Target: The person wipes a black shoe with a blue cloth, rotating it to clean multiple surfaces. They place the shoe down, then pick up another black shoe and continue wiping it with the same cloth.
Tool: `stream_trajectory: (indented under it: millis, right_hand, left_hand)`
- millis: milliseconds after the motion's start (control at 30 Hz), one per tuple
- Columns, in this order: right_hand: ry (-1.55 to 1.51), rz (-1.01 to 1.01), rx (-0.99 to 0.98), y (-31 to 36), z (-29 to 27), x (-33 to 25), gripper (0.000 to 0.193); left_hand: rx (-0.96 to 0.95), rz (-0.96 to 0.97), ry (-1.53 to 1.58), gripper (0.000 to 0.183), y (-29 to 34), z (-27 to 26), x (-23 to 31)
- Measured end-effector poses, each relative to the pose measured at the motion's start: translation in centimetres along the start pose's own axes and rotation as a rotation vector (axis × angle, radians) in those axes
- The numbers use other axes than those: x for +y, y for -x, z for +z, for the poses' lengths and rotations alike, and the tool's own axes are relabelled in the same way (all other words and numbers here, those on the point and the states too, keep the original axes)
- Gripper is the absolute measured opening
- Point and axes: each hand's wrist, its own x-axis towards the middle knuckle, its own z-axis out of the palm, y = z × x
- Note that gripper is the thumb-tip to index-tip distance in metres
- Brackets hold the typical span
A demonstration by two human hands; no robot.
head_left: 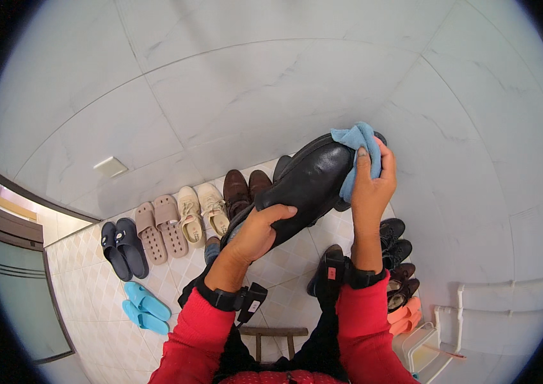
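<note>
A black leather shoe (315, 181) is held up in front of me, tilted with its toe toward the upper right. My left hand (253, 238) grips it near the heel end, thumb lying along the side; the fingers underneath are hidden. At the toe, my right hand (374, 182) pinches a light blue cloth (362, 137) that drapes over the leather and touches it. Part of the toe tip shows past the cloth.
Along the far wall stand navy slippers (132, 249), taupe slippers (170, 224), cream canvas shoes (212, 208) and brown shoes (236, 191). Light blue slippers (146, 307) lie at the left. Dark shoes (395, 254) and orange slippers (406, 317) line the right, near white pipes (460, 301).
</note>
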Motion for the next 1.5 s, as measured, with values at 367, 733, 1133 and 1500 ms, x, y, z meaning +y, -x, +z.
stream_trajectory:
  millis: [367, 733, 1133, 1500]
  right_hand:
    - [0.139, -0.438, -0.265, 0.3, -0.2, -1.9, 0.030]
    - [-0.018, -0.439, -0.413, 3.9, 2.5, -2.7, 0.039]
    - [-0.103, -0.564, -0.598, 6.1, 3.1, -3.9, 0.040]
    - [-0.063, -0.418, -0.201, 3.5, 2.5, -2.1, 0.034]
  left_hand:
    - [0.130, 0.047, -0.247, 0.041, -1.0, -1.6, -1.3]
    - [-0.005, 0.253, 0.532, 0.035, -1.4, -1.3, 0.5]
    - [0.081, 0.323, 0.688, 0.031, -0.7, -3.4, 2.5]
    - [0.071, 0.214, 0.459, 0.038, -0.7, -1.4, 1.6]
